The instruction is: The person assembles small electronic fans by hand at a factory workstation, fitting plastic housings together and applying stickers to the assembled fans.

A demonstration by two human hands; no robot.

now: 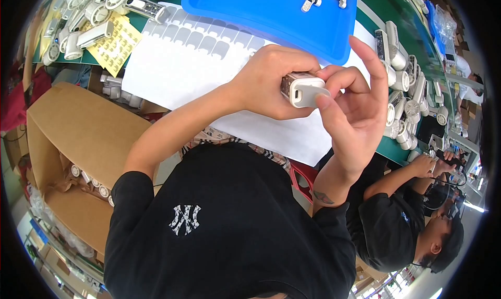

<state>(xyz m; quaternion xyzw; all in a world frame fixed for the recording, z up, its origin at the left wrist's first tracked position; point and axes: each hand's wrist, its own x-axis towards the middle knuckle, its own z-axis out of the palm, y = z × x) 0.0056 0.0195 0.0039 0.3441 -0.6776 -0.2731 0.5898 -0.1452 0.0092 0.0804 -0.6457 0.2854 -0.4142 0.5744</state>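
My left hand (263, 85) is wrapped round a white handheld device (307, 83), and its end with a small slot-like port faces up toward me. A flat grey rounded sticker (314, 98) lies partly over that end beside the port. My right hand (360, 108) has its thumb on the sticker's outer edge. Its index finger bends in close to the device and the other fingers are raised. Beneath both hands lies a large white sheet (172, 72), with rows of similar grey stickers (207, 44) along its far side.
A blue tray (292, 25) with small white parts stands at the back. White devices are piled at far left (96, 12) and along the right (402, 80). Yellow sticker sheets (117, 46) lie left. An open cardboard box (83, 121) sits lower left. A co-worker (396, 221) works at right.
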